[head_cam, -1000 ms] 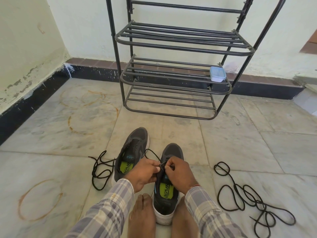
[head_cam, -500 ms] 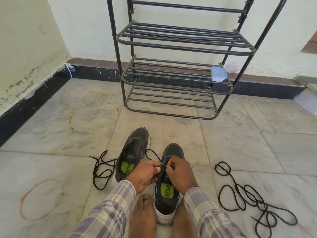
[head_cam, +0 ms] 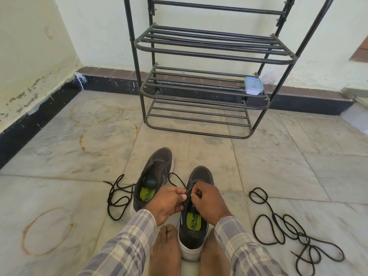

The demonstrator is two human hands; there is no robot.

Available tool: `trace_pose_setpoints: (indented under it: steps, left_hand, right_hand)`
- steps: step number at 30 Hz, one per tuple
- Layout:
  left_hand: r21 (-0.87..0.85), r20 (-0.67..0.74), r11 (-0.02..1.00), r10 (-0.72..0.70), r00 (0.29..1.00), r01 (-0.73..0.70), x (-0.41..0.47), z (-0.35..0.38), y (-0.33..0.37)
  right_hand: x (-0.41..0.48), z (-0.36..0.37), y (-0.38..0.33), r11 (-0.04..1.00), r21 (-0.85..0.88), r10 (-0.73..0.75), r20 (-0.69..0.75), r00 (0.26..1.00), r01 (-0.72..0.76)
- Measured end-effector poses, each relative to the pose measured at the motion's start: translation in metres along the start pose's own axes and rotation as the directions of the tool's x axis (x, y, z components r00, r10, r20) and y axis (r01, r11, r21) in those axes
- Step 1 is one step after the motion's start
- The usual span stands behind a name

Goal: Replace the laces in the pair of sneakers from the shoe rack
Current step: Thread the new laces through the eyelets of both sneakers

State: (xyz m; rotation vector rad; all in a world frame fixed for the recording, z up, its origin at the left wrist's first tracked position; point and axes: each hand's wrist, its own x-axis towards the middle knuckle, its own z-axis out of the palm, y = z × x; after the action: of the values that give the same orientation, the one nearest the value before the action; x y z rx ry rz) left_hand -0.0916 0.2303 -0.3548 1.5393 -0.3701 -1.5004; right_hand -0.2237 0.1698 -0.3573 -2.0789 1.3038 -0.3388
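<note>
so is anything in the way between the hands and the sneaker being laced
Nothing visible is. The left hand and right hand are both at the near sneaker, pinching the lace over its eyelets. The other sneaker sits beside it to the left and the loose laces lie on the floor to the right, apart.

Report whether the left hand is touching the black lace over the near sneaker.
Touching. The head view shows the left hand pinching the black lace at its fingertips, above the near sneaker.

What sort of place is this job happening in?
Probably a home entryway or room corner: a metal shoe rack by a painted wall, stained stone-tile floor, and bare feet beside the sneaker.
</note>
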Motion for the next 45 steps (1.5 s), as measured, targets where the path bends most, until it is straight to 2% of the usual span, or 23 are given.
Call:
trace_pose_setpoints:
  steps: [9, 14, 20, 29, 36, 45]
  left_hand:
    - [0.001, 0.015, 1.000, -0.023, 1.000, 0.023, -0.003, -0.005, 0.002]
    - [-0.038, 0.052, 0.998, -0.040, 0.998, 0.042, -0.004, -0.008, 0.005]
    - [-0.004, 0.053, 0.999, -0.036, 0.998, 0.037, -0.005, -0.008, 0.005]
    - [0.051, 0.038, 0.999, 0.010, 0.999, -0.012, -0.005, -0.006, 0.003]
    - [-0.005, 0.035, 1.000, -0.018, 0.999, 0.019, -0.003, -0.004, 0.003]
    - [0.028, 0.009, 1.000, -0.009, 1.000, 0.009, -0.003, -0.004, 0.003]
  right_hand:
    - [0.001, 0.001, -0.004, 0.999, -0.051, -0.015, -0.003, 1.000, 0.015]
    - [0.002, -0.002, -0.001, 1.000, 0.005, 0.009, -0.013, 1.000, -0.009]
    - [0.001, -0.002, 0.002, 0.999, 0.038, 0.007, 0.002, 1.000, -0.007]
    - [0.004, 0.002, 0.003, 0.989, 0.137, 0.045, 0.026, 0.999, -0.048]
    - [0.000, 0.008, 0.008, 0.935, 0.337, 0.124, -0.013, 0.992, -0.113]
    - [-0.003, 0.009, 0.008, 0.957, 0.282, 0.090, -0.058, 0.994, -0.070]
